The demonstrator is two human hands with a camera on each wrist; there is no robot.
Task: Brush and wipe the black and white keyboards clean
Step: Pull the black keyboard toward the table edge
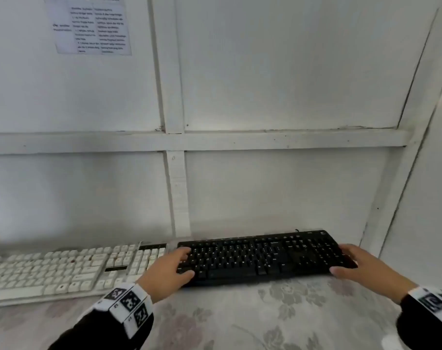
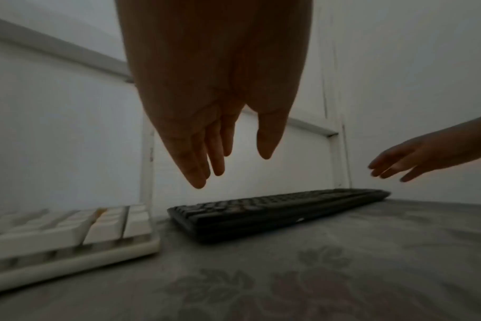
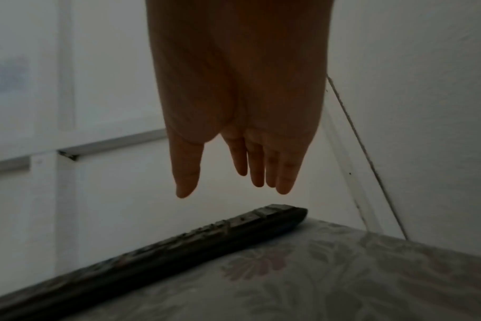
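Head view: looks forward and down from above at the black keyboard (image 1: pixel 262 256) against the wall. Wrist views: low, close to the patterned cloth (image 2: pixel 343 271), facing along each hand toward the wall — all three share the black keyboard.

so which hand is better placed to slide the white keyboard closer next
Left. The left hand hangs open at the black keyboard's left end, right beside the white keyboard. The right hand is at the far right end, so it would probably have to cross over.
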